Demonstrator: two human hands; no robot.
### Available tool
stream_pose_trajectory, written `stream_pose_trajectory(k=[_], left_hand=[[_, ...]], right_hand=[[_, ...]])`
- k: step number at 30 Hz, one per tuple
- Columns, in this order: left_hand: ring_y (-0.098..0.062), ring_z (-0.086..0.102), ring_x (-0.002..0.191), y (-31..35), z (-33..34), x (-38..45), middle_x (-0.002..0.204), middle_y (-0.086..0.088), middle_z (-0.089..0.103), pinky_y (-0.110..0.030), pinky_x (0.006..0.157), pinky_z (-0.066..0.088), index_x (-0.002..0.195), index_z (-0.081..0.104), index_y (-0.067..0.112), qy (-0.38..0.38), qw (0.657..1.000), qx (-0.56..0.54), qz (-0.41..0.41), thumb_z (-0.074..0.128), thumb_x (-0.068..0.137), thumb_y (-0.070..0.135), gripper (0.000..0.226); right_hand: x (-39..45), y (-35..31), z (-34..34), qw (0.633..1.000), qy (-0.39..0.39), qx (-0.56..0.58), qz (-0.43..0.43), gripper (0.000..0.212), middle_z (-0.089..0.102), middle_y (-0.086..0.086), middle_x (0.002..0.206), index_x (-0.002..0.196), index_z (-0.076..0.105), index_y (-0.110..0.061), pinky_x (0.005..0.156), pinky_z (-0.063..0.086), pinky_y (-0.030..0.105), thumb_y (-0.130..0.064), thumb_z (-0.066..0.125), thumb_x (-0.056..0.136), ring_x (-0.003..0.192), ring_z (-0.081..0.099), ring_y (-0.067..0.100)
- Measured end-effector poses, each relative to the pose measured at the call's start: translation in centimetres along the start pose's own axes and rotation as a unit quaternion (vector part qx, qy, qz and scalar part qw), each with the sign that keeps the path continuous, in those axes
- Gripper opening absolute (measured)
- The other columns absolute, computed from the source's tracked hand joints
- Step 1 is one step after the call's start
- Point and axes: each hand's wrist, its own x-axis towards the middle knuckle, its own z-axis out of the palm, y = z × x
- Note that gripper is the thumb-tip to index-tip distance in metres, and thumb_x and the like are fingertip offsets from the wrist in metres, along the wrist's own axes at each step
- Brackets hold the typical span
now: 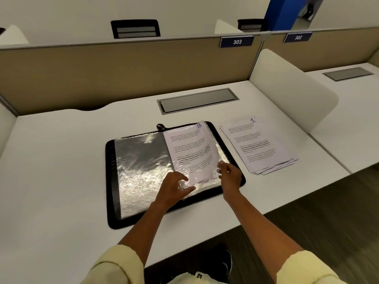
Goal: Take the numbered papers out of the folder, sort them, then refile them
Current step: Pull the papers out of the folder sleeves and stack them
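Note:
A black zip folder lies open on the white desk, with shiny clear plastic sleeves inside. A printed sheet marked 8 sits on the folder's right half, partly inside a sleeve. My left hand presses on the sleeve at the sheet's lower left corner, fingers spread. My right hand holds the sheet's lower right edge. To the right of the folder lies a fanned stack of papers with a sheet marked 1 on top.
A grey cable hatch is set into the desk behind the folder. A tan partition with the label 303 closes the back. A white side divider stands at the right. The desk's front edge runs near my arms.

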Motion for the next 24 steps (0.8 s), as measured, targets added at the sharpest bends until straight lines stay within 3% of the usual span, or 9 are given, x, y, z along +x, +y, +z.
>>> stream_pose_trajectory(k=[4,7,12,17,21,24], left_hand=[[-0.012,0.053,0.097,1.1,1.9,0.4,0.101,0.004,0.065,-0.021,0.084,0.041,0.098,0.069,0.017,-0.028,0.999,0.007,0.021,0.084,0.068,0.045,0.044],[-0.016,0.054,0.097,1.3,3.1,1.0,0.099,0.006,0.063,-0.028,0.085,0.044,0.097,0.068,0.02,-0.037,0.999,0.019,0.029,0.084,0.07,0.04,0.038],[-0.018,0.052,0.093,2.1,3.9,1.7,0.094,0.001,0.063,-0.03,0.081,0.043,0.091,0.069,0.016,-0.017,0.999,0.043,0.025,0.079,0.079,0.02,0.016],[-0.014,0.054,0.087,1.9,4.2,2.1,0.086,0.009,0.061,-0.033,0.077,0.049,0.085,0.069,0.016,-0.019,0.999,0.044,0.005,0.071,0.085,0.016,0.002],[-0.012,0.054,0.085,2.0,4.5,2.2,0.083,0.012,0.059,-0.026,0.075,0.045,0.084,0.067,0.018,-0.009,0.999,0.033,-0.014,0.071,0.085,0.016,0.005],[-0.012,0.054,0.086,2.0,4.9,2.2,0.085,0.009,0.061,-0.025,0.076,0.045,0.085,0.066,0.02,-0.009,0.999,0.032,-0.017,0.069,0.086,0.018,0.004]], right_hand=[[0.1,-0.5,-0.3,1.0,-0.008,0.004,0.007,0.019,0.074,0.001,0.089,0.08,0.071,-0.025,0.085,0.057,0.037,-0.027,0.063,0.097,0.086,0.071,0.018],[0.5,-0.6,-0.7,1.0,-0.012,0.004,0.01,0.02,0.074,0.001,0.09,0.086,0.074,-0.017,0.082,0.057,0.036,-0.026,0.061,0.098,0.084,0.071,0.017],[1.0,-0.8,-1.3,1.0,-0.012,0.002,0.014,0.022,0.074,0.0,0.091,0.089,0.074,-0.014,0.074,0.056,0.031,-0.027,0.06,0.099,0.08,0.07,0.017],[1.3,-0.1,-1.9,1.0,0.003,-0.005,0.022,0.022,0.072,0.004,0.095,0.097,0.07,-0.014,0.077,0.056,0.035,-0.027,0.053,0.102,0.077,0.067,0.015],[1.3,0.7,-2.3,0.994,0.033,0.042,0.099,0.025,0.065,0.009,0.09,0.109,0.061,-0.011,0.065,0.053,0.031,-0.029,0.045,0.105,0.071,0.061,0.018],[0.9,1.4,-2.6,0.972,0.042,0.119,0.199,0.021,0.06,0.01,0.075,0.105,0.06,-0.005,0.059,0.052,0.03,-0.013,0.041,0.102,0.061,0.057,0.02]])
